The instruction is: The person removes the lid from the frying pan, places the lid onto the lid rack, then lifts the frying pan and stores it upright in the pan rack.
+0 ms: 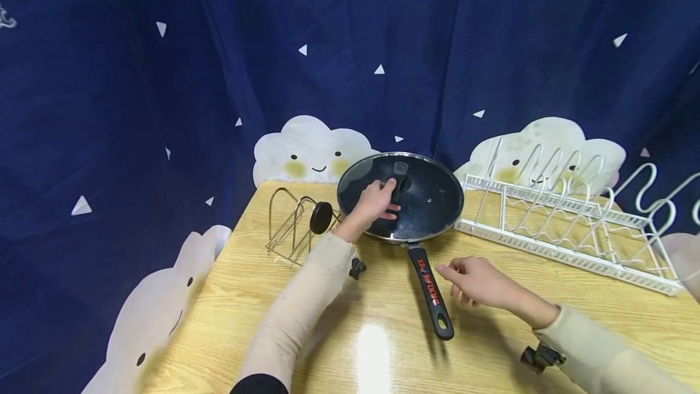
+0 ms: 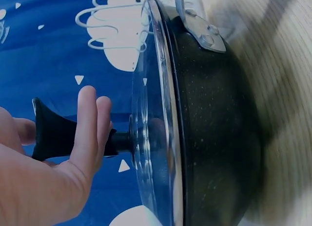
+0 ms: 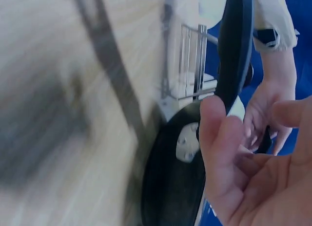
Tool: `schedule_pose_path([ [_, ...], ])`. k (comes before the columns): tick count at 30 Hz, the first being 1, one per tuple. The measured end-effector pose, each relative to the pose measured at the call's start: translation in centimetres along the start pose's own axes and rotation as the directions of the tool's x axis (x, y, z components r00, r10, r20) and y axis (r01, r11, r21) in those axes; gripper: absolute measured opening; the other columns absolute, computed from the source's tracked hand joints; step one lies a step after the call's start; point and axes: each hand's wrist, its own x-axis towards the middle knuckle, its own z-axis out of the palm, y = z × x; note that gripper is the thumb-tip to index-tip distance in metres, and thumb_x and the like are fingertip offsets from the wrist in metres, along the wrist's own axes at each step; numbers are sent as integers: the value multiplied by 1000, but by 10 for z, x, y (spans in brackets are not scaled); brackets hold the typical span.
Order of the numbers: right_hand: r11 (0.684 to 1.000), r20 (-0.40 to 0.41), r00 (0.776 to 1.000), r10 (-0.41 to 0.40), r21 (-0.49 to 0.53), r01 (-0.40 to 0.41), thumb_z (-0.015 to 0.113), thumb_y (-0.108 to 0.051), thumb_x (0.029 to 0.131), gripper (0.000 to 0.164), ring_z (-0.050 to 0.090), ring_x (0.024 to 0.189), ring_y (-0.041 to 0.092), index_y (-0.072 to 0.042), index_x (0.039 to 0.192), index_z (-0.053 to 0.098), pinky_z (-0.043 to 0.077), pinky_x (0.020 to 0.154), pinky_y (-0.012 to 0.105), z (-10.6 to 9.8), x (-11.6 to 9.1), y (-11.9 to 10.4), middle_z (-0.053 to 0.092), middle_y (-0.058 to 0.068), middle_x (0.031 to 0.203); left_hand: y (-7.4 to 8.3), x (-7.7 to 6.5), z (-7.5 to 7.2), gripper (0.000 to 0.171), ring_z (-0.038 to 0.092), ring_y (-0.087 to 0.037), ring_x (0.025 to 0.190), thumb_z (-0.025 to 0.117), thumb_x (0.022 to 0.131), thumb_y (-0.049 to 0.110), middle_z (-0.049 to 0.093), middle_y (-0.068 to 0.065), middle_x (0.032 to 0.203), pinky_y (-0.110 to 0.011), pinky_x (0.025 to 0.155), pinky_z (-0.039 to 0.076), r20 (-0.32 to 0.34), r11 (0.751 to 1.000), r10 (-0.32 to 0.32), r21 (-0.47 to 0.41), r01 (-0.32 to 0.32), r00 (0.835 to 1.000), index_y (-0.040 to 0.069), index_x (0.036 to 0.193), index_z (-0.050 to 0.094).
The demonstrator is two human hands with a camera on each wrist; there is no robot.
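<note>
A black frying pan (image 2: 219,133) sits on the table under a glass lid (image 1: 432,205) with a metal rim. Its long black handle (image 1: 429,290), marked in red letters, points toward me. My left hand (image 1: 376,204) reaches over the lid from the left and grips its upright black knob (image 2: 53,133), thumb on one side and fingers on the other. To the right of the pan handle, my right hand (image 1: 481,281) hovers just beside it, fingers loosely curled and holding nothing. In the right wrist view, its fingertips (image 3: 214,111) overlap the handle.
Left of the pan stands a metal wire rack (image 1: 295,224) with a dark round disc (image 1: 321,217) on it. A long white wire rack (image 1: 569,230) lies along the right side of the wooden table (image 1: 229,321). Behind hangs a blue curtain (image 1: 339,29).
</note>
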Motion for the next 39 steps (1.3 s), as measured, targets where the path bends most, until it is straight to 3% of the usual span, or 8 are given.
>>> schedule_pose_path([
  [5,994,79,996,37,99,-44,47,-44,97,44,62,50,25,-4,84,60,51,43,38,11,-1,-2,61,11,66,-1,5,0,40,69,-30,82,42,102,33,60,-21,103,-34,60,57,56,990,-62,-123,68,997,-3,117,48],
  [10,966,158,985,73,236,-109,45,-45,98,46,61,50,24,-1,93,58,52,43,36,18,-2,-5,57,13,66,-2,9,-1,42,69,-28,85,42,101,31,60,-25,114,-32,62,57,130,962,-114,-233,142,985,-3,125,46],
  [15,925,223,973,63,353,-141,43,-44,99,45,61,49,20,0,98,50,53,45,35,27,-3,-5,59,12,61,-2,16,-2,46,70,-23,81,43,101,31,60,-24,118,-28,62,56,158,942,-153,-276,192,976,-3,131,43],
  [18,896,250,967,47,417,-151,41,-42,100,44,61,51,18,2,103,44,53,46,34,33,-4,-4,62,13,67,-1,19,-2,48,70,-21,80,42,100,31,59,-24,120,-26,62,56,178,936,-159,-287,206,971,-4,133,44],
  [23,851,232,972,43,500,-158,38,-39,102,46,60,56,19,5,111,34,53,49,34,42,-3,-3,61,19,83,3,22,-2,47,70,-20,75,43,100,29,59,-26,120,-24,59,55,181,918,-164,-332,217,970,-4,134,44],
  [28,802,197,980,41,578,-150,36,-35,103,45,60,55,22,7,116,27,55,55,40,51,-3,-3,57,18,82,7,24,0,45,69,-18,67,44,99,26,62,-26,113,-23,57,55,181,890,-180,-388,239,967,-2,133,43],
  [35,798,151,988,15,594,-103,33,-37,104,49,59,48,20,8,119,24,52,47,36,59,-1,1,57,14,80,9,28,2,47,67,-16,63,44,99,23,68,-20,99,-23,55,54,218,848,-204,-447,284,954,-4,137,38],
  [39,812,106,994,17,579,-76,34,-39,103,49,59,45,20,8,116,27,52,44,38,62,0,2,58,15,78,9,32,3,49,63,-13,58,42,99,20,67,-13,81,-21,51,51,255,806,-200,-507,307,946,-10,137,36],
])
